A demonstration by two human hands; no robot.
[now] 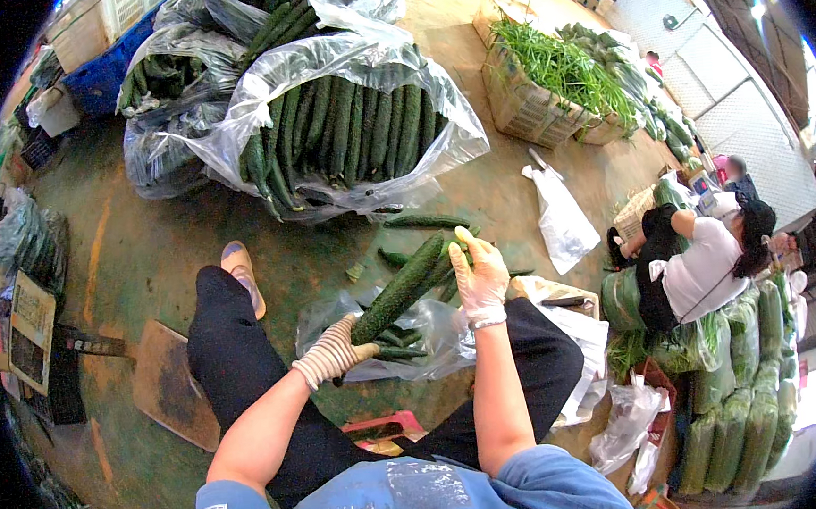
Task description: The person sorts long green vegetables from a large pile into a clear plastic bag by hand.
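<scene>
My left hand (pixel 337 352), in a striped knit glove, grips the lower end of several dark green cucumbers (pixel 400 287) held together at a slant. At their upper end is my right hand (pixel 479 274), in a pale thin glove, with its thumb and forefinger at the tips; whether it grips them is unclear. Below them an open clear plastic bag (pixel 445 333) lies between my legs with more cucumbers in it. Just beyond my hands, loose cucumbers (pixel 427 221) lie on the floor. A large clear bag (pixel 456 134) packed with upright cucumbers (pixel 342 128) stands ahead.
Ahead right stands a crate (pixel 518 108) of leafy greens (pixel 551 63). A white bag (pixel 563 222) lies on the floor. Another person (pixel 699 262) sits at the right near bagged vegetables (pixel 733 437). A brown board (pixel 169 385) lies left of my leg; a basket (pixel 588 298) stands at the right.
</scene>
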